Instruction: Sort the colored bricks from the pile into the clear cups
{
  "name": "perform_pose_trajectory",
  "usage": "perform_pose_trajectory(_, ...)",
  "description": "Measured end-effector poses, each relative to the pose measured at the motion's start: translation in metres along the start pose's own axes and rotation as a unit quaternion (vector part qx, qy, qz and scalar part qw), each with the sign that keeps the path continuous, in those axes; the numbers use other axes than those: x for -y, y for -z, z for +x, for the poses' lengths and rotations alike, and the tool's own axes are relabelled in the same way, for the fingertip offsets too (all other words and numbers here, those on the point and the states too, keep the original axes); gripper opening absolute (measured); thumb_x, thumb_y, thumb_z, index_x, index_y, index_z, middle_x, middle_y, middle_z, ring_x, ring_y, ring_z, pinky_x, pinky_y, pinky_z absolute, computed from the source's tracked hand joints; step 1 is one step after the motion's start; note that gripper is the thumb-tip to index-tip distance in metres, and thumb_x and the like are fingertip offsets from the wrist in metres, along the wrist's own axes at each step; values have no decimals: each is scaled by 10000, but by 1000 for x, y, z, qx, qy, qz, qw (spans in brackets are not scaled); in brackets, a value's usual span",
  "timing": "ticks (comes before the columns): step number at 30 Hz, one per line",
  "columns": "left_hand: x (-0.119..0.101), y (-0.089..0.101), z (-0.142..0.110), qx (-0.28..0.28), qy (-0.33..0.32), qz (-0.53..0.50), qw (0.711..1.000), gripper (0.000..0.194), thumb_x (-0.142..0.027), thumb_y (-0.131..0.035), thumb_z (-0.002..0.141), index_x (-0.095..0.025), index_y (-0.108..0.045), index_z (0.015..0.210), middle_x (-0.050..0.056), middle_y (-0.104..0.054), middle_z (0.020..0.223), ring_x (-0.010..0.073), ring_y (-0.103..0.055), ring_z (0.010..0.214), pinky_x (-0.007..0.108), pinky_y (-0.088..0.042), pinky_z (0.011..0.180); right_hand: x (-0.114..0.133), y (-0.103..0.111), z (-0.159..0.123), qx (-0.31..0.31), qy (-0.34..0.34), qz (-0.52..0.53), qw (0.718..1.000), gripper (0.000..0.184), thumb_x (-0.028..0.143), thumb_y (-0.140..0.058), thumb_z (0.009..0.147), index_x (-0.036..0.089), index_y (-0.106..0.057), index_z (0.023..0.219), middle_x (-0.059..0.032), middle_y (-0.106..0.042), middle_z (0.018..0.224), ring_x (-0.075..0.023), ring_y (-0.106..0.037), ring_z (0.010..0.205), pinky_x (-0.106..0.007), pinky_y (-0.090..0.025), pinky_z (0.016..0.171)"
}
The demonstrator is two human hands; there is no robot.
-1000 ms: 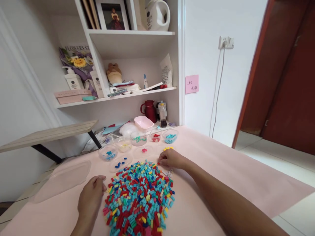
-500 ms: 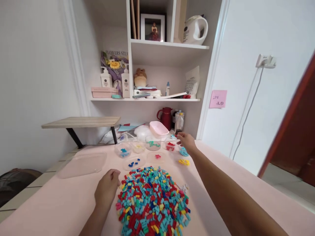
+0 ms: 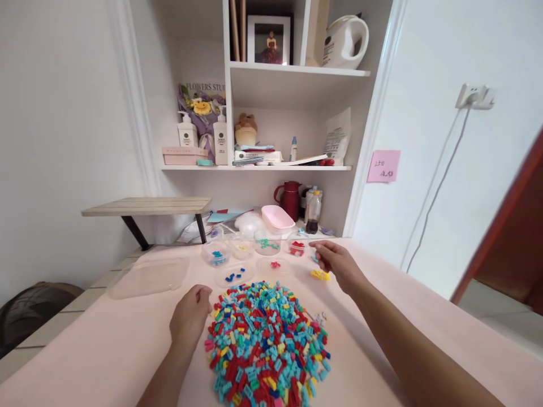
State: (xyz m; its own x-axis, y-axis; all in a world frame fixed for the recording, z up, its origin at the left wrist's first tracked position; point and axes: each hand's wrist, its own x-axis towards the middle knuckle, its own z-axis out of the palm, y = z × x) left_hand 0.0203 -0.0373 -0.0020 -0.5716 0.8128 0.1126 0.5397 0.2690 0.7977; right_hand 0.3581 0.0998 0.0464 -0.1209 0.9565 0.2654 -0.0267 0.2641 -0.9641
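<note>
A broad pile of small toy bricks [image 3: 267, 339] in red, light blue, yellow, green and dark blue covers the middle of the table. My left hand [image 3: 190, 314] rests at the pile's left edge, fingers curled in; whatever may be inside is hidden. Above the right-hand containers hovers my right hand [image 3: 339, 264], its fingers a little apart and no brick visible between them. Just left of its fingertips stands a clear cup of red bricks [image 3: 297, 247]. Yellow bricks [image 3: 320, 275] lie below that hand, which mostly covers the light blue bricks [image 3: 315, 258].
Clear containers hold blue bricks [image 3: 218, 258], pale yellow bricks [image 3: 243, 249] and green bricks [image 3: 267, 243]. Dark blue bricks [image 3: 235, 275] and pink bricks [image 3: 275, 264] lie in shallow lids. A clear lid [image 3: 148, 277] is at left. Behind stand a pink basket [image 3: 278, 217], red jug [image 3: 289, 200] and bottle [image 3: 313, 213].
My right hand went from the pile's upper right edge, with a red brick in its fingers, to over the red cup, then drew slightly back. The view turned right; my left hand stayed beside the pile.
</note>
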Motion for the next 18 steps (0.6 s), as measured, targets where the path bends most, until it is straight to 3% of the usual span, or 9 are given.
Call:
perform_pose_trajectory(3,2,-1,2,3,-4,7,1000,261,-368,-409,790,-270,-638,866,-35,-672,625,194,-629,662,279,-361,583,6,-8,-25,136,-30,-82,987,278,402,-589,800,156,-671,902,12,-586,648,-78,-488,448,-206,-313,410)
perform_pose_trajectory(6,4,-1,5,7,-8,11,1000,271,-369,-402,786,-267,-637,875,-38,-668,619,191,-623,634,281,-370,580,4,-12,-38,209,-39,-184,960,218,329,-570,796,161,-691,866,-16,-646,724,-105,-566,526,-214,-376,468)
perform_pose_trajectory(12,7,-1,9,5,-24,3,1000,306,-389,-418,760,-242,-652,892,-28,-663,607,184,-598,565,285,-383,557,-9,-12,-35,208,47,-359,909,182,247,-596,770,199,-727,885,-38,-703,863,-166,-626,733,-270,-463,685)
perform_pose_trajectory(15,8,-2,10,1,-30,1,1000,326,-408,-418,759,-236,-654,904,-30,-658,598,179,-584,539,283,-384,546,-14,-12,-34,224,66,-427,873,183,237,-628,752,219,-736,897,-41,-710,907,-188,-627,815,-275,-447,711)
perform_pose_trajectory(18,9,-3,11,-4,-34,0,999,334,-417,-412,759,-231,-656,891,-28,-653,588,176,-585,545,281,-391,549,-17,-13,-34,239,66,-454,856,214,202,-622,748,231,-736,927,-36,-711,899,-187,-627,813,-265,-432,691)
